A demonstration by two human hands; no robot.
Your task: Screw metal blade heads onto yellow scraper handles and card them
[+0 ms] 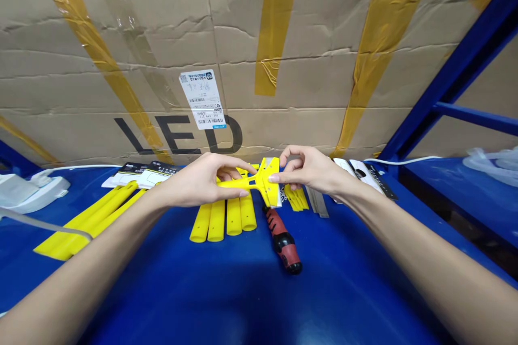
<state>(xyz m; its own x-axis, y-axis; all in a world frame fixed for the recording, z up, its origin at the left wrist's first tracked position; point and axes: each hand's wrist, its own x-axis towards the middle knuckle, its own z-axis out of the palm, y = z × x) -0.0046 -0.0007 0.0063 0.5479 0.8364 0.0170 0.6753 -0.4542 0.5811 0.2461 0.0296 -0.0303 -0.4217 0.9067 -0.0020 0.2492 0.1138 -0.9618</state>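
Observation:
My left hand [212,179] is closed around the handle of a yellow scraper [265,182], held level above the blue surface. At its wide head, my right hand [309,170] has its thumb on the yellow face and its fingers curled behind the edge. A strip of blade shows along the head's right side. Below the scraper lies a red and black screwdriver [285,245], its front end hidden. Several yellow tubular handles [216,221] lie side by side under my left hand. Small yellow pieces [297,198] and thin metal blades [318,202] lie beyond my right fingers.
At the left, yellow scrapers [93,215] lie with black and white cards [156,172]. More cards [364,175] lie behind my right wrist. A taped cardboard box [315,64] stands at the back. Blue metal posts [449,64] rise at the right, and a white power strip [44,194] sits far left.

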